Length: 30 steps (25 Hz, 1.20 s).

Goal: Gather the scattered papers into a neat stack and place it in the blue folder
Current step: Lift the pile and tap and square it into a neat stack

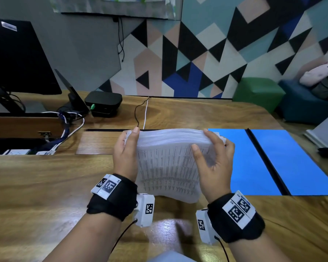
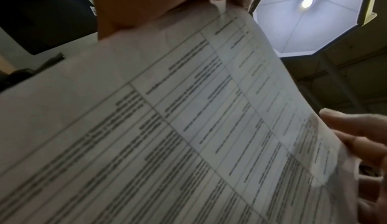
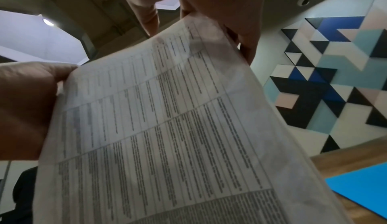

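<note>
A stack of printed papers (image 1: 169, 165) stands nearly upright above the wooden desk, held between both hands. My left hand (image 1: 126, 154) grips its left edge, thumb on the front near the top corner. On the right edge my right hand (image 1: 214, 157) holds the stack, thumb across the printed front sheet. The blue folder (image 1: 284, 163) lies open flat on the desk just right of the stack. Both wrist views show the tabled sheets (image 2: 188, 128) (image 3: 167, 128) from below, with fingers at the edges. A corner of the folder (image 3: 364, 187) shows in the right wrist view.
A monitor (image 1: 17, 59), a black box (image 1: 103, 103) and cables (image 1: 70, 125) sit at the desk's back left. A cable slot (image 1: 106, 130) runs behind the stack. Green and blue stools (image 1: 259, 91) stand beyond the desk's right end.
</note>
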Available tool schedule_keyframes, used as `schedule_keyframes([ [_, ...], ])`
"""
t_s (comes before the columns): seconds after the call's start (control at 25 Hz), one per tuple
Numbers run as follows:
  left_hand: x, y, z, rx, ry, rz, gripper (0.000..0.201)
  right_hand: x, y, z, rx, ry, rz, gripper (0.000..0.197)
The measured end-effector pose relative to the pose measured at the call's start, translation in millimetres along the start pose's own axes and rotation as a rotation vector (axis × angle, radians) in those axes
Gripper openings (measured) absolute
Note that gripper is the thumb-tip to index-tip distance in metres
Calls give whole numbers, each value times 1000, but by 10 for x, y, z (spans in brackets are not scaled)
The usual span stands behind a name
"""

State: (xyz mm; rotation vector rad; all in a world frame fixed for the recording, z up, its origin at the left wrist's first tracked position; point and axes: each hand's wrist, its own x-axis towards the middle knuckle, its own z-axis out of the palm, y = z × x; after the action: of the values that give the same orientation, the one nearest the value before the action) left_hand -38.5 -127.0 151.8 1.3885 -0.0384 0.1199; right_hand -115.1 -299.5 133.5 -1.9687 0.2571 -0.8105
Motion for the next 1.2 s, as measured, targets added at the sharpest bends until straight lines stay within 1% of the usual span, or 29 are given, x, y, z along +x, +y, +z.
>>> schedule_keyframes([
  [0.16,72,-1,-6,-36,43,11,16,19,24,11,-5,-16,-40,42],
  [0.24,85,1,-21,-64,32,12,21,25,36,-2,-5,15,-40,50],
  [0.32,77,-28,-32,-97,-19,20,23,26,52,-4,10,12,-57,56],
  [0.36,63,-51,-38,-105,-57,27,29,22,58,-3,14,-1,-66,56],
  [0.4,51,-80,-48,-106,-90,27,40,19,60,-2,15,-4,-69,57],
  [0.48,37,-128,-72,-98,-124,21,69,38,72,-7,38,26,-63,60],
  [0.52,35,-152,-93,-107,-132,11,80,51,91,-13,64,34,-59,63],
  [0.6,57,-232,-147,-136,-144,-28,89,62,136,-15,150,8,-27,73],
  [0.68,52,-306,-167,-133,-186,-69,100,54,152,0,276,-13,66,83],
  [0.72,44,-329,-164,-128,-219,-91,104,51,146,14,321,-28,106,83],
  [0.76,34,-340,-160,-123,-247,-107,102,49,146,25,335,-48,129,82],
  [0.8,29,-348,-163,-110,-258,-111,94,47,154,36,328,-63,146,79],
  [0.88,19,-344,-196,-76,-225,-109,69,46,209,33,326,-60,196,76],
  [0.92,15,-342,-210,-56,-205,-105,58,50,259,35,338,-65,235,71],
  [1.0,14,-364,-203,-8,-168,-136,44,66,317,67,331,-149,320,55],
  [1.08,36,-366,-145,14,-104,-167,32,110,297,124,335,-212,379,46],
  [1.2,112,-279,-92,14,-66,-87,26,203,259,129,388,-161,384,41],
])
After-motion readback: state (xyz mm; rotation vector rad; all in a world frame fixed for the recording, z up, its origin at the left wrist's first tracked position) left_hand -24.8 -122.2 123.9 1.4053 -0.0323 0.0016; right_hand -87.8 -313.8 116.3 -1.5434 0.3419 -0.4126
